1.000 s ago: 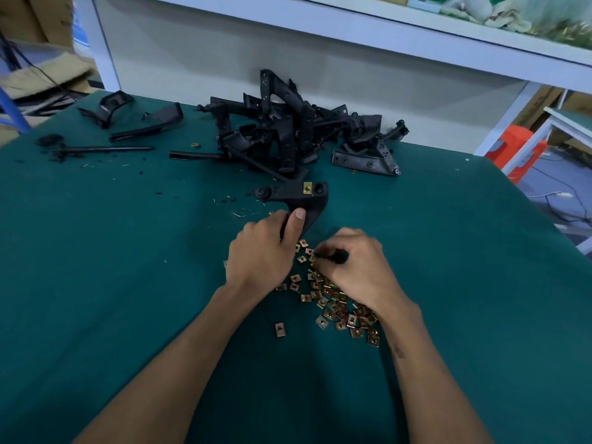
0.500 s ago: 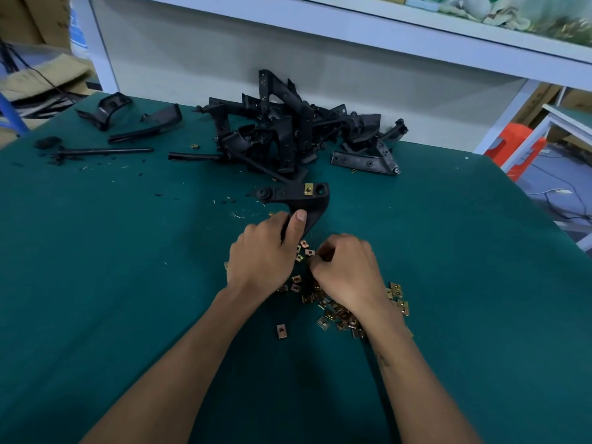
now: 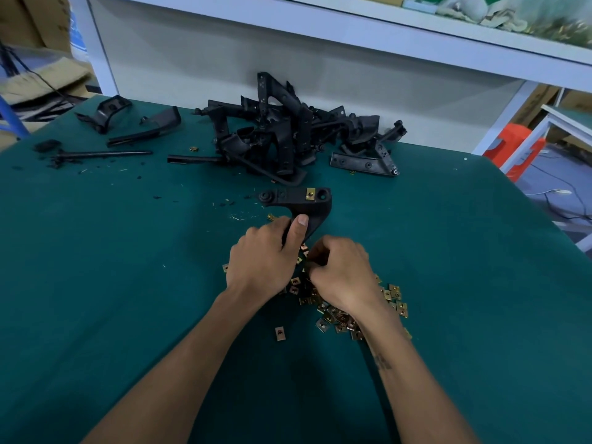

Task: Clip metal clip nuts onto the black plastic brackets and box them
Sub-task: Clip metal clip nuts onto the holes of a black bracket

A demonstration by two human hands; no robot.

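Since a second ago, right hand (image 3: 341, 274) has shifted left toward the bracket's lower end; more loose clip nuts (image 3: 393, 298) are uncovered on its right side. Left hand and bracket: no visible change.

Bracket (image 3: 304, 203) lies on the green table (image 3: 96, 283), just past the nut heap. One brass nut (image 3: 310, 194) is already seated on its upper arm beside a hole. Left hand (image 3: 266, 261) grips the lower leg, thumb laid flat along it. Right hand's fingers are curled tight at the leg's tip; whether they pinch a nut cannot be told, as the fingertips are hidden.

Progress, judged: early. One nut fitted on this bracket, a second probably being fitted. Heap of brackets (image 3: 288, 136) at the table's far edge appears unclipped. No box in view; boxing not begun.
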